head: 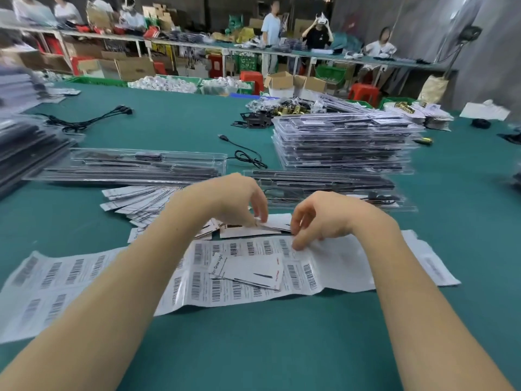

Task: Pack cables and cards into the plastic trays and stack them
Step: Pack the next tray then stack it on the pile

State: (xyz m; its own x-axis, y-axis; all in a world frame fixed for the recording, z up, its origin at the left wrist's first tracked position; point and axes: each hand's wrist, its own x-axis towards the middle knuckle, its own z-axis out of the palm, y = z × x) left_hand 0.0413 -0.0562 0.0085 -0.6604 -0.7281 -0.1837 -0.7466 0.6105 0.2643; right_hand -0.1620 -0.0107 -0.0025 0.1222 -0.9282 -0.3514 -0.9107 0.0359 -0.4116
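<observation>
- Loose cards (253, 273) just below both hands, on barcode sheets (248, 266) over green surface (267, 348)
- Left hand (234, 198) curled, fingertips pinching a card (275, 222)
- Right hand (324, 215) half closed, fingertips pressing the sheet
- Filled plastic trays (344, 145) stacked beyond right hand, loose cable (245, 155) beside

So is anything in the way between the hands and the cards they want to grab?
Nothing visible blocks them. The left hand already has its fingertips on a white card just past the barcode sheet. The right hand presses its fingertips on that sheet's far edge beside it. More cards lie loose on the sheet.
</observation>
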